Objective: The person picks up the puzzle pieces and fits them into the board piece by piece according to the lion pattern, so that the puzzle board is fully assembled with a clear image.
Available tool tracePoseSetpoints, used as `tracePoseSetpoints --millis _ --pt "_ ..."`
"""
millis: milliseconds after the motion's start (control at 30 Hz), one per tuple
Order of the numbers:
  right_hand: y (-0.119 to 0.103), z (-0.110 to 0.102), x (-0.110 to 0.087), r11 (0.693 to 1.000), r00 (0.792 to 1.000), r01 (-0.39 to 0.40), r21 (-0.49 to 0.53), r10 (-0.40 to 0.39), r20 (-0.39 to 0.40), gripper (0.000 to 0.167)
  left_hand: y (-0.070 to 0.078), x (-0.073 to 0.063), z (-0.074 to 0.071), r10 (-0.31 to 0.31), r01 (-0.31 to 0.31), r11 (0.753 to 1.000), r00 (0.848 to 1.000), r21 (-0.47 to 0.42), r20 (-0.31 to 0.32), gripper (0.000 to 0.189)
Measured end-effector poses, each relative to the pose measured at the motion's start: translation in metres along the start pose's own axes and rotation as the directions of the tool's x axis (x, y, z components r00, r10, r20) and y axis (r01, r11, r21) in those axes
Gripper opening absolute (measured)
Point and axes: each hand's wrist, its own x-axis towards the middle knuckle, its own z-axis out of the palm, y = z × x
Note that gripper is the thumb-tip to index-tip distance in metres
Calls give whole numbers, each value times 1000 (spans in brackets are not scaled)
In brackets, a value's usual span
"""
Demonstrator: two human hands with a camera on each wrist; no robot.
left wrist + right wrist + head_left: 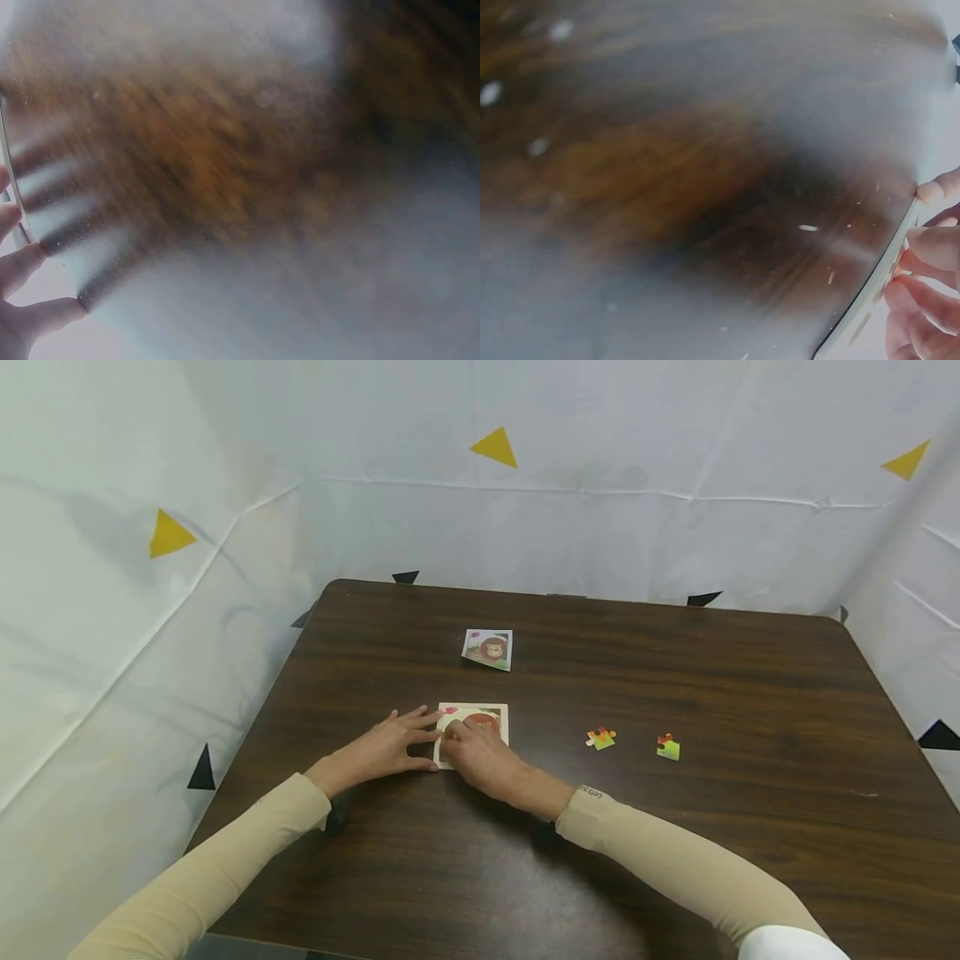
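Note:
A small square puzzle board (491, 718) with a pale rim and a lion picture lies on the table before me. My left hand (386, 747) rests at its left edge with the fingers spread, fingertips right at the rim; the left wrist view shows the fingers (22, 268) at that edge. Over the board's left and lower part, my right hand (483, 760) has its fingers bent down, tips close together, covering much of the picture. In the right wrist view its fingertips (934, 247) are at the board; I cannot tell whether they pinch a piece.
Two loose jigsaw pieces, one orange and green (602, 738) and one red and green (668, 747), lie right of the board. Beyond it lies a lion picture card (489, 650) with a lifted lower edge. White sheeting (600, 543) stands behind the dark wooden table (750, 693).

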Motion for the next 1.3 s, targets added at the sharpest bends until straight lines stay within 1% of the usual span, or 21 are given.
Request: tracePoseSetpoints --millis 67,167,300,400,533,633,767,867,967,1133,1300 --pt "0 0 0 999 1000 4 37 -4 -13 5 0 0 1 10 -10 1000 1000 -2 0 61" --pt "1 0 1 998 1000 18 66 -17 -22 8 0 -1 3 7 -6 1000 1000 -10 5 61" --pt "0 -2 2 997 999 38 72 -39 7 19 0 -2 4 -3 3 1000 1000 -22 8 63" --pt "0 -5 2 995 998 55 85 -57 26 25 0 -2 5 -1 1 1000 1000 -27 1 63" --pt "4 -12 -2 991 997 71 117 -74 18 29 -1 0 5 17 -17 1000 1000 -13 -14 60" --pt "15 -18 -10 988 999 45 147 -48 18 32 -1 1 5 24 -24 1000 1000 2 -16 59" --pt "41 -30 -27 981 998 -41 192 33 45 38 -1 2 5 -8 8 1000 1000 8 5 62" --pt "60 -36 -43 975 995 -95 200 91 31 41 -1 1 5 -24 24 1000 1000 6 11 64" --pt "75 -40 -58 972 990 -138 189 141 -1 42 -1 0 5 -14 14 1000 1000 4 -6 63" --pt "88 -48 -76 963 979 -204 173 204 18 44 -1 -2 4 6 -6 1000 1000 6 -30 61" --pt "97 -51 -87 959 971 -238 152 236 32 43 -1 -2 3 13 -13 1000 999 4 -34 60"
